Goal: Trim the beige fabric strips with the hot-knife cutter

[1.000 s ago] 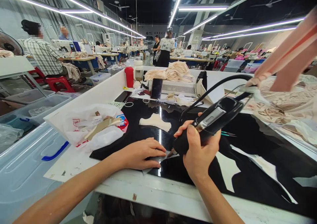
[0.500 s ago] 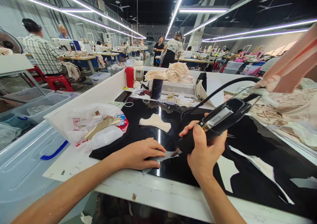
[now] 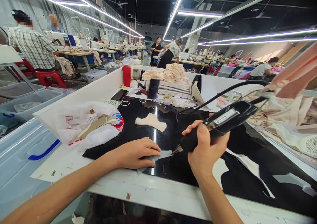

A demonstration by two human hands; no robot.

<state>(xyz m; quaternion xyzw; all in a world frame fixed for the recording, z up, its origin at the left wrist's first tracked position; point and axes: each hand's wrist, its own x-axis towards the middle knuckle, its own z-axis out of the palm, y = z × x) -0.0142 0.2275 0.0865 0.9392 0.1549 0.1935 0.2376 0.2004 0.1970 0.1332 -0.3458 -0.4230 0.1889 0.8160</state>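
My left hand [image 3: 139, 153] lies flat with its fingers stretched out, pressing a thin grey-white fabric piece [image 3: 162, 155] on the glossy black board [image 3: 126, 125]. My right hand [image 3: 209, 151] is wrapped round a black corded handheld power tool [image 3: 218, 120]. Its pointed metal tip [image 3: 176, 150] is at the right end of that fabric piece; whether it touches cannot be made out. A cream stack of cut fabric [image 3: 151, 121] lies on the board beyond my hands. White cut pieces [image 3: 247, 164] lie to the right of my right hand.
A plastic bag with scraps [image 3: 91, 123] stands at the left. At the back are phones [image 3: 153, 88], a red cup [image 3: 126, 75] and a fabric-topped white box [image 3: 173, 87]. The tool's cable [image 3: 223, 88] arches to hanging pink cloth [image 3: 297, 75]. People sit at sewing machines beyond.
My right hand and the tool have shifted a little to the right relative to the board. My left hand stays on the fabric piece. The whole view has turned slightly right.
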